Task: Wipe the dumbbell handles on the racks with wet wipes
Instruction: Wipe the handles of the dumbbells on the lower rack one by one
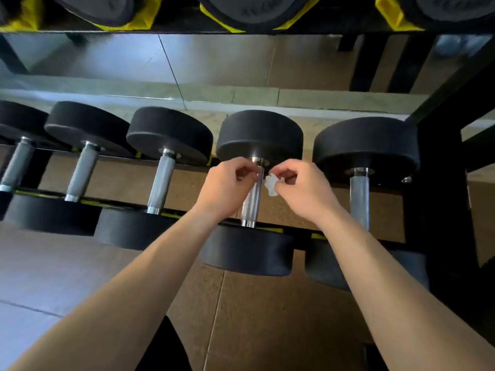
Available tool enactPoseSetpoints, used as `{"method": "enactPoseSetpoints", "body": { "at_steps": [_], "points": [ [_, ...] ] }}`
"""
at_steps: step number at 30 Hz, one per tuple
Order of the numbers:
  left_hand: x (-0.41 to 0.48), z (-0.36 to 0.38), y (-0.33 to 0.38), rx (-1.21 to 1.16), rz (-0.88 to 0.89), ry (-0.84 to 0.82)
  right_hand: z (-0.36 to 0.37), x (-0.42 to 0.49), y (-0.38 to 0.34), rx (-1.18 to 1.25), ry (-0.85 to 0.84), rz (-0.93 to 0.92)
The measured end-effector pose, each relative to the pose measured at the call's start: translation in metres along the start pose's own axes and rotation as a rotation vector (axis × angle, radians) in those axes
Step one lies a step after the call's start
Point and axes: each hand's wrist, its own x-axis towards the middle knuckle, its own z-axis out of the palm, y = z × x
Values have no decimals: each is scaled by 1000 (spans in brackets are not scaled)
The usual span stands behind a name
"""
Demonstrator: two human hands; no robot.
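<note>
Right hand pinching the wet wipe by the centre handle, left hand curled, can't tell what's in it. Guessing plenty of handles left.

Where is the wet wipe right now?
Head view, centre-right: the wet wipe is pinched by the right hand, just right of the handle of the second dumbbell from the right.

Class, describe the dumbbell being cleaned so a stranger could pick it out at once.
On the lower row of the rack, count from the black upright at the right: it is the second dumbbell. Alone among its neighbours, its handle has the left hand and right hand at its top, pinching a white wet wipe.
</note>
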Motion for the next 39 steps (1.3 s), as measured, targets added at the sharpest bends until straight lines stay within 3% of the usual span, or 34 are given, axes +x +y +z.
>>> {"method": "enactPoseSetpoints", "body": {
  "at_steps": [5, 11, 18, 24, 27, 30, 33, 39],
  "points": [
    [-8, 1, -24, -209, -78, 163, 53, 4, -16, -18, 220, 145],
    [-5, 1, -32, -254, -91, 80, 75, -7, -26, -146, 349, 138],
    [-3, 2, -35, -253, 60, 15, 75, -9, -21, -79, 384, 53],
    [-5, 1, -34, -275, 77, 8, 75, -9, -17, -4, 320, 7],
    [-5, 2, -31, -228, 53, 9, 73, -14, -21, 34, 342, 22],
    [-2, 1, -36, -218, -46, 136, 73, -26, -22, -1, 461, 67],
    [10, -4, -41, -204, -70, 186, 77, -31, -16, -9, 446, 171],
    [36, 0, -52, -182, -54, 56, 76, -28, -13, 64, 526, 222]
  ]
}}
